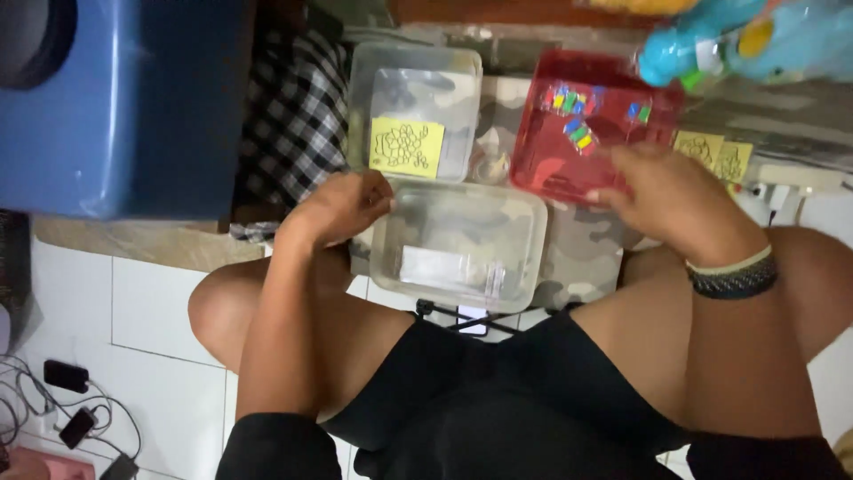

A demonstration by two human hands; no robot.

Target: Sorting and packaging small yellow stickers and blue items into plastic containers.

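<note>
My left hand [342,206] rests curled at the left edge of a clear plastic box [458,244] on the camouflage cloth; whether it grips the rim is unclear. A second clear box [413,111] lies farther away, with a yellow note [405,146] on it. My right hand [665,194] lies over the near right side of a red tray [555,156], its fingers touching the tray. Small coloured pieces [576,107] sit inside the tray. My right wrist wears two bands [733,274].
A blue plastic container [115,98] stands at the left beside checkered cloth [293,107]. A turquoise toy [737,40] is at the top right. More yellow notes [713,153] lie right of the tray. Cables and chargers [75,418] lie on the white tiled floor. My knees frame the boxes.
</note>
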